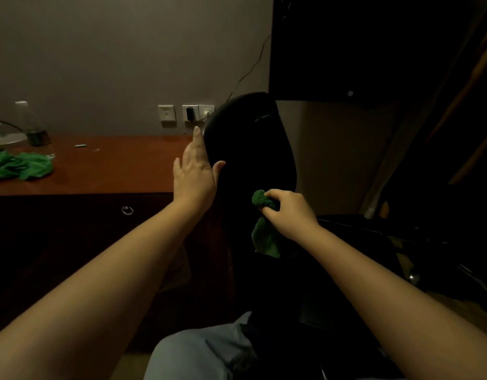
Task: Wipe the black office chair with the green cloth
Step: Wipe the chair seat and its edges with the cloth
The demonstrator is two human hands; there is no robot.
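Black chair back (250,149) upright — left hand (194,174) flat against it, right hand (288,212) curled round green cloth (265,239).

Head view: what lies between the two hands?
The chair back, in the head view: left hand rests on its edge, right hand grips the green cloth.

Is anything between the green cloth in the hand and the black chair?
Nothing visible. The right hand holds the green cloth right at the chair; the left hand rests on its side edge.
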